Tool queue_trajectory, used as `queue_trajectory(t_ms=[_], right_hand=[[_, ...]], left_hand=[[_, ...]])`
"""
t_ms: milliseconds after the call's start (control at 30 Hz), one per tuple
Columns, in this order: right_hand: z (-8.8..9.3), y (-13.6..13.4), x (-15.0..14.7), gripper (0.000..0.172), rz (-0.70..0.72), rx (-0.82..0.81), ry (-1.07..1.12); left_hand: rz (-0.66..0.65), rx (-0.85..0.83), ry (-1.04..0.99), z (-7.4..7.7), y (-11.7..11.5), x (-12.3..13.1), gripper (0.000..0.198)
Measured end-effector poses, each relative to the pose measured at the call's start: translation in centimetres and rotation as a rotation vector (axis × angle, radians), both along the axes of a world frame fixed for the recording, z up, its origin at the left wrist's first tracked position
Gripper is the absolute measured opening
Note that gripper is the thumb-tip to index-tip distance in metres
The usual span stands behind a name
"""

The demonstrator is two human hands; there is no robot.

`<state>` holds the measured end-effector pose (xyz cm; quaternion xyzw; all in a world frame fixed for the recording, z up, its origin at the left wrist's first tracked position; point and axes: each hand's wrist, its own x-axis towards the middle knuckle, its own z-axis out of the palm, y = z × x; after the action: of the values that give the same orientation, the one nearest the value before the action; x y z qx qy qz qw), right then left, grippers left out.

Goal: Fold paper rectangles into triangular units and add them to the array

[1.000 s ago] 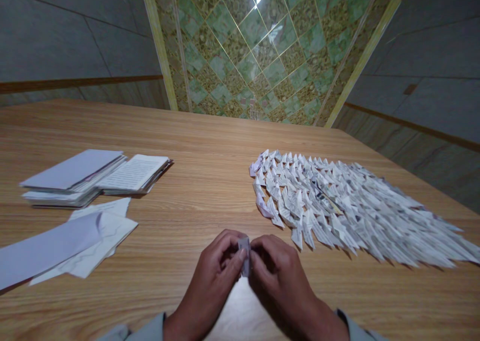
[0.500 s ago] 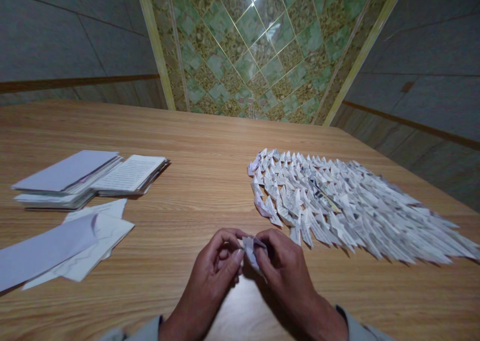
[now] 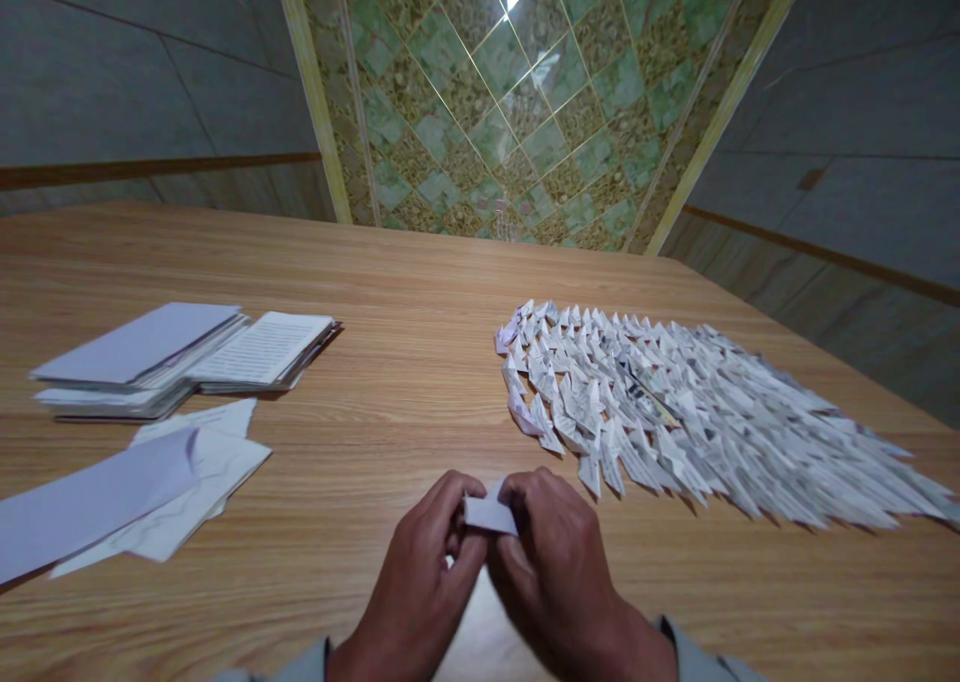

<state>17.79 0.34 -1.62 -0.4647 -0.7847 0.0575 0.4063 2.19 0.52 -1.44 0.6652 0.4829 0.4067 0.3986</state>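
Note:
A small folded piece of white paper [image 3: 490, 514] is held between both hands, low in the middle of the view. My left hand [image 3: 429, 568] pinches its left end between thumb and fingers. Curled round the right end is my right hand [image 3: 559, 560], whose fingers hide part of the paper. Beyond my right hand, many small folded paper boats [image 3: 675, 412] stand close together in rows on the wooden table [image 3: 390, 362].
Stacked papers [image 3: 142, 342] lie at the left, beside a smaller stack of printed sheets [image 3: 262, 350]. Nearer, loose sheets [image 3: 97, 507] overlap at the table's left side. A tiled wall panel [image 3: 510, 112] rises behind the table.
The folded paper has turned in my fingers and now shows a flat, smooth face. Both hands have shifted slightly, and my left thumb has moved down below the paper.

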Motion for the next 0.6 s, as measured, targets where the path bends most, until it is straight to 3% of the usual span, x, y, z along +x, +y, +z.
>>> queue_trajectory(t_ms=[67, 167, 267, 467, 600], right_hand=[[0.01, 0.01, -0.03, 0.014, 0.008, -0.008, 0.006], [-0.03, -0.03, -0.17, 0.015, 0.029, -0.016, 0.009], [-0.02, -0.09, -0.28, 0.014, 0.024, -0.012, -0.004], [-0.11, 0.07, -0.27, 0.016, 0.039, -0.028, 0.026], [-0.51, 0.23, -0.22, 0.019, 0.029, -0.185, 0.188]], left_hand=[[0.007, -0.050, -0.027, -0.12, 0.00, -0.07, 0.010], [-0.031, -0.098, -0.052, -0.37, -0.02, -0.10, 0.036], [-0.070, -0.078, -0.056, -0.67, 0.00, -0.21, 0.048], [-0.015, -0.099, -0.140, -0.58, -0.14, -0.26, 0.041], [0.024, -0.154, -0.178, -0.41, -0.28, 0.12, 0.036]])
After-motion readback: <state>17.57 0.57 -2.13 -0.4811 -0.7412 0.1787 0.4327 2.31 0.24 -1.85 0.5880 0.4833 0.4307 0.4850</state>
